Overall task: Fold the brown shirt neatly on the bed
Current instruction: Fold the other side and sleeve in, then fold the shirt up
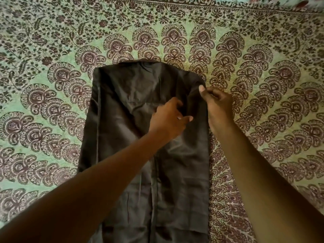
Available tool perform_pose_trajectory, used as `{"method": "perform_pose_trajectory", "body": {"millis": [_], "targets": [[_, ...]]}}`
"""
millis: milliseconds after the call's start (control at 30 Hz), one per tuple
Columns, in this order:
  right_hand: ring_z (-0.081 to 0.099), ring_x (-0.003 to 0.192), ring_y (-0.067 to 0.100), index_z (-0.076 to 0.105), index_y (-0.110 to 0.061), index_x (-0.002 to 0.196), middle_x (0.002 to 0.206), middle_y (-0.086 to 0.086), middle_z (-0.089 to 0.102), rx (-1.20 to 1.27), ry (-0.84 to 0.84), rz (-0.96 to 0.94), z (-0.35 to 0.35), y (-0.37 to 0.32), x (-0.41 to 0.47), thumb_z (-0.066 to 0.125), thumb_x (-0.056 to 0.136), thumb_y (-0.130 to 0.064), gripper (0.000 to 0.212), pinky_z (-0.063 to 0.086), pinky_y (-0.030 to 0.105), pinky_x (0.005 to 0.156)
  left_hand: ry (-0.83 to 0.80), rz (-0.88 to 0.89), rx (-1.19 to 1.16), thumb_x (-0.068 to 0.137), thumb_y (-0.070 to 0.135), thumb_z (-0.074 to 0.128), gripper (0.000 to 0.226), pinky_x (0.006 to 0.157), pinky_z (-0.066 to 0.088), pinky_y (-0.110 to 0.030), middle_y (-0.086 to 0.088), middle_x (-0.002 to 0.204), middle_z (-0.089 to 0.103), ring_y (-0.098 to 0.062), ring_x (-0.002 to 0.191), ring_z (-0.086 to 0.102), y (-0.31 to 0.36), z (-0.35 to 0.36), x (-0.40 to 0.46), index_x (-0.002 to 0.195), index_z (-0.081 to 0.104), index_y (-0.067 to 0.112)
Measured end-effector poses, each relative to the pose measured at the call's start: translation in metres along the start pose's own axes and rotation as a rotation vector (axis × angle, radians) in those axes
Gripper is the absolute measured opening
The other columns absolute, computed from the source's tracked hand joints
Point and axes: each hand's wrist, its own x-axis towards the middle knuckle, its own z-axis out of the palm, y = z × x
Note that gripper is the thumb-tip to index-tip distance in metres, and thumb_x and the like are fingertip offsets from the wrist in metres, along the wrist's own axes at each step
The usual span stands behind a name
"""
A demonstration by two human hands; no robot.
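Note:
The brown shirt [126, 106] lies flat on the bed as a long narrow strip, both sides folded in, its collar end far from me. My left hand [168, 118] rests on the cloth right of the middle, fingers curled and pinching a fold of it. At the shirt's upper right edge, my right hand [217, 106] grips the folded side between thumb and fingers. The shirt's near end runs under my forearms and out of the frame's bottom.
A green bedspread [52, 85] with a dark maroon paisley pattern covers the whole bed around the shirt. A strip of other patterned cloth [298, 2] shows at the far right top corner.

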Motion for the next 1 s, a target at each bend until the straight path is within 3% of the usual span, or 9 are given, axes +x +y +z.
{"method": "perform_pose_trajectory", "body": {"millis": [67, 133, 233, 433, 533, 733, 833, 933, 1000], "targets": [[0.073, 0.096, 0.028, 0.076, -0.007, 0.103, 0.094, 0.012, 0.076, -0.092, 0.019, -0.052, -0.002, 0.002, -0.004, 0.078, 0.090, -0.029, 0.027, 0.060, 0.039, 0.087, -0.007, -0.076, -0.086, 0.086, 0.034, 0.077, 0.020, 0.076, 0.063, -0.049, 0.001, 0.092, 0.071, -0.026, 0.085, 0.072, 0.000, 0.008, 0.009, 0.091, 0.058, 0.036], [0.070, 0.091, 0.016, 0.073, -0.007, 0.117, 0.099, 0.005, 0.073, -0.255, 0.078, -0.128, -0.003, 0.001, -0.009, 0.076, 0.093, -0.026, 0.031, 0.058, 0.023, 0.079, 0.005, -0.114, -0.093, 0.089, 0.030, 0.072, 0.014, 0.075, 0.064, -0.049, -0.004, 0.095, 0.070, -0.029, 0.082, 0.072, -0.001, 0.012, 0.013, 0.083, 0.060, 0.034], [0.061, 0.081, -0.004, 0.069, -0.007, 0.122, 0.100, -0.001, 0.067, -0.330, 0.184, -0.216, -0.004, 0.001, -0.034, 0.076, 0.091, -0.016, 0.032, 0.049, 0.007, 0.069, 0.020, -0.131, -0.080, 0.087, 0.025, 0.065, 0.012, 0.078, 0.063, -0.049, -0.004, 0.101, 0.069, -0.030, 0.083, 0.072, 0.002, 0.011, 0.016, 0.096, 0.065, 0.033], [0.062, 0.092, 0.018, 0.073, -0.009, 0.110, 0.107, 0.011, 0.063, -0.528, 0.288, -0.316, -0.016, 0.043, -0.108, 0.078, 0.086, -0.013, 0.024, 0.052, 0.022, 0.083, 0.182, -0.082, -0.156, 0.077, 0.050, 0.078, 0.041, 0.084, 0.061, -0.044, -0.001, 0.098, 0.074, -0.023, 0.098, 0.071, 0.028, 0.011, 0.033, 0.108, 0.070, 0.025], [0.061, 0.102, 0.026, 0.073, -0.010, 0.112, 0.110, 0.010, 0.062, -0.681, 0.218, -0.385, -0.017, 0.065, -0.147, 0.075, 0.088, -0.023, 0.027, 0.054, 0.043, 0.086, 0.209, -0.063, -0.148, 0.083, 0.036, 0.080, 0.020, 0.082, 0.061, -0.042, -0.002, 0.101, 0.072, -0.023, 0.095, 0.069, 0.038, 0.009, 0.049, 0.098, 0.070, 0.027], [0.059, 0.116, 0.030, 0.071, -0.009, 0.117, 0.127, 0.013, 0.061, -0.919, 0.027, -0.573, -0.017, 0.099, -0.186, 0.070, 0.094, -0.015, 0.025, 0.049, 0.047, 0.098, 0.175, -0.058, -0.093, 0.088, 0.002, 0.053, 0.026, 0.077, 0.058, -0.041, -0.006, 0.107, 0.060, -0.029, 0.091, 0.062, 0.046, 0.006, 0.059, 0.109, 0.062, 0.015], [0.056, 0.120, 0.027, 0.071, -0.006, 0.118, 0.130, 0.013, 0.062, -1.016, -0.037, -0.687, -0.018, 0.107, -0.197, 0.067, 0.093, -0.005, 0.026, 0.048, 0.046, 0.101, 0.182, -0.087, -0.115, 0.090, 0.016, 0.055, 0.019, 0.071, 0.056, -0.039, -0.010, 0.100, 0.069, -0.031, 0.090, 0.067, 0.051, 0.011, 0.060, 0.100, 0.070, 0.008], [0.057, 0.127, 0.026, 0.070, -0.011, 0.123, 0.138, 0.010, 0.060, -1.074, -0.044, -0.693, -0.020, 0.117, -0.207, 0.066, 0.092, -0.006, 0.032, 0.042, 0.054, 0.109, 0.237, -0.134, -0.189, 0.072, 0.042, 0.070, 0.047, 0.063, 0.053, -0.034, -0.008, 0.096, 0.071, -0.026, 0.082, 0.068, 0.056, 0.015, 0.061, 0.099, 0.070, 0.005], [0.057, 0.132, 0.022, 0.069, -0.015, 0.126, 0.144, 0.007, 0.058, -1.120, -0.028, -0.695, -0.020, 0.122, -0.212, 0.061, 0.095, -0.012, 0.033, 0.035, 0.055, 0.113, 0.291, -0.109, -0.175, 0.070, 0.050, 0.082, 0.048, 0.068, 0.057, -0.033, -0.004, 0.097, 0.071, -0.021, 0.085, 0.068, 0.054, 0.019, 0.065, 0.096, 0.069, 0.012]]}}
